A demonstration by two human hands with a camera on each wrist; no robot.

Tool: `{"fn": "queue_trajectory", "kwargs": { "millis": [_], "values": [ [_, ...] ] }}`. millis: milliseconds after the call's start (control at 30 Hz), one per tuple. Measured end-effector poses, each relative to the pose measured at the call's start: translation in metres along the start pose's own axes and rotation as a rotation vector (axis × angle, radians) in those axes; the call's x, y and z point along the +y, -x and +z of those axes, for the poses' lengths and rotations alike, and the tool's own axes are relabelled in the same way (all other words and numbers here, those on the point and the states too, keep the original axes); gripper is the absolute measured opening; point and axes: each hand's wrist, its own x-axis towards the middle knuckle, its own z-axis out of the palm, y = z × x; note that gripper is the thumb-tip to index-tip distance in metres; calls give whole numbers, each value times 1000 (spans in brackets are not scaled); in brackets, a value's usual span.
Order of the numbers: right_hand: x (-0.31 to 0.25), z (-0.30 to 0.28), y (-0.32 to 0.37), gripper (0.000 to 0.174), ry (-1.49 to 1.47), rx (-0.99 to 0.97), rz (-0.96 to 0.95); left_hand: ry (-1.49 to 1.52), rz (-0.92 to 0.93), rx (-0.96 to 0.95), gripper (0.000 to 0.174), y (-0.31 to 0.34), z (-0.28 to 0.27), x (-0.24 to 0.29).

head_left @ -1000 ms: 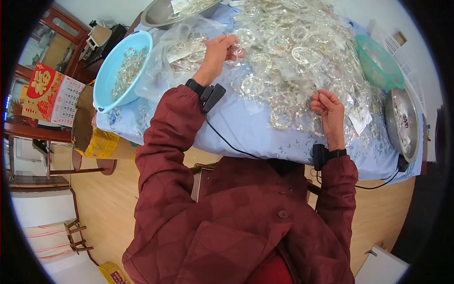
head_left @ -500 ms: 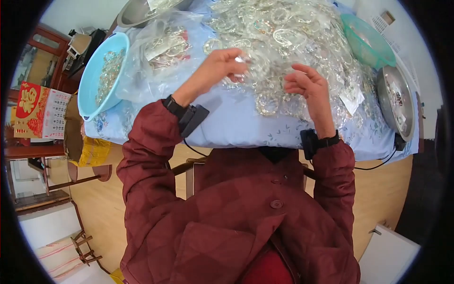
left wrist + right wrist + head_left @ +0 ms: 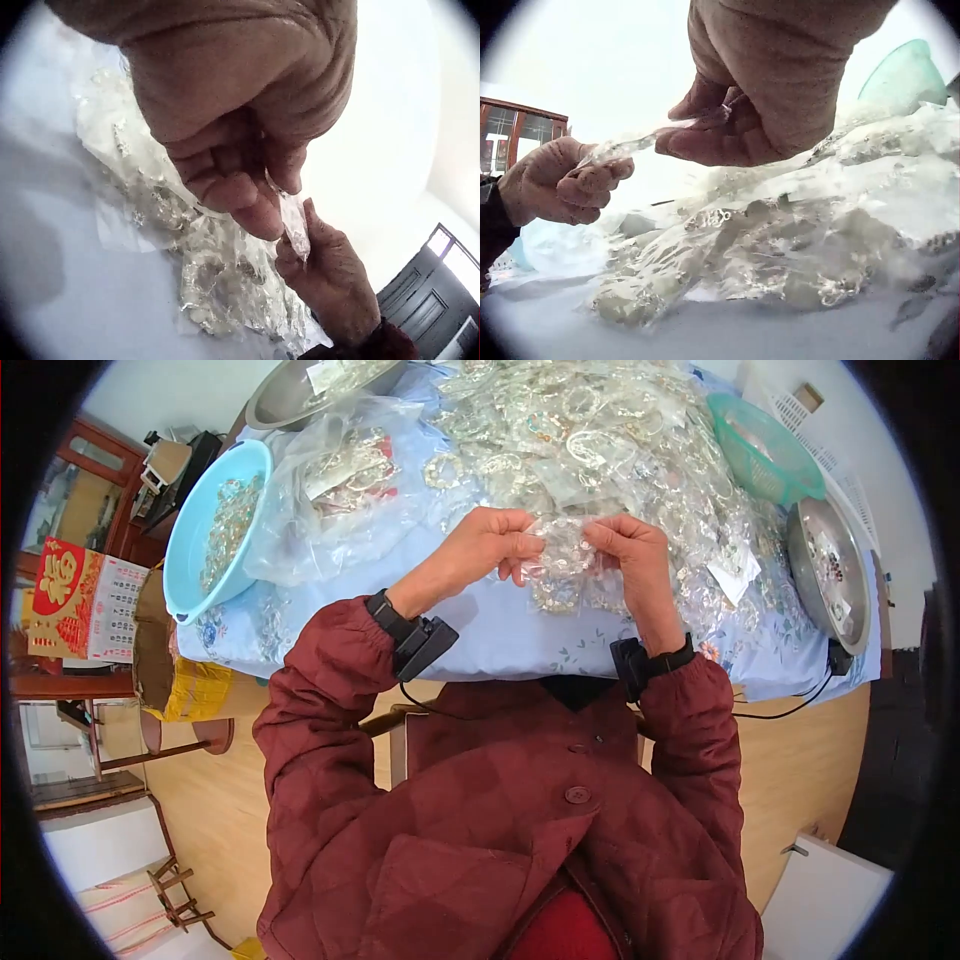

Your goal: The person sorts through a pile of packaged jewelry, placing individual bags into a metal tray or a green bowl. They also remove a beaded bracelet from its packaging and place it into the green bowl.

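Observation:
A small clear plastic packet (image 3: 562,547) is stretched between both hands above the front of a heap of bagged bracelets (image 3: 600,455). The left hand (image 3: 480,550) pinches its left end between thumb and fingers; the right hand (image 3: 635,560) pinches the other end. In the right wrist view the packet (image 3: 634,148) spans the two hands nearly level, over more clear bags (image 3: 780,255). The left wrist view shows the packet (image 3: 294,221) edge-on. What lies inside it is too blurred to name.
A blue basin (image 3: 182,575) with small packets and an open plastic bag (image 3: 290,540) lie to the left. A steel bowl (image 3: 270,405) is at the back left. Right of the heap are a green basket (image 3: 770,465) and another steel bowl (image 3: 855,625).
Both hands have come together from apart, and the packet is now held between them. The left hand has moved right and the right hand has moved left. The view has shifted slightly.

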Motion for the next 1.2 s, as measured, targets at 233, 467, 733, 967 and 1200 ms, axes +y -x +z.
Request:
{"fn": "queue_trajectory", "kwargs": {
  "millis": [233, 467, 733, 967, 1200],
  "values": [
    [1, -20, 13, 13, -73, 27, 89, -108, 31, 335, 15, 5, -35, 44],
    [4, -34, 27, 13, -117, 65, 128, -17, 568, 443, 21, -77, -214, 61],
    [11, -35, 28, 13, -126, 42, 154, -731, 259, 544, 39, -137, -102, 38],
    [8, -31, 30, 13, -117, 27, 159, -622, 367, 628, 38, -153, -86, -8],
    [6, -17, 33, 13, -138, 16, 136, -310, 176, 436, 24, -123, -90, -5]
  ]
}}
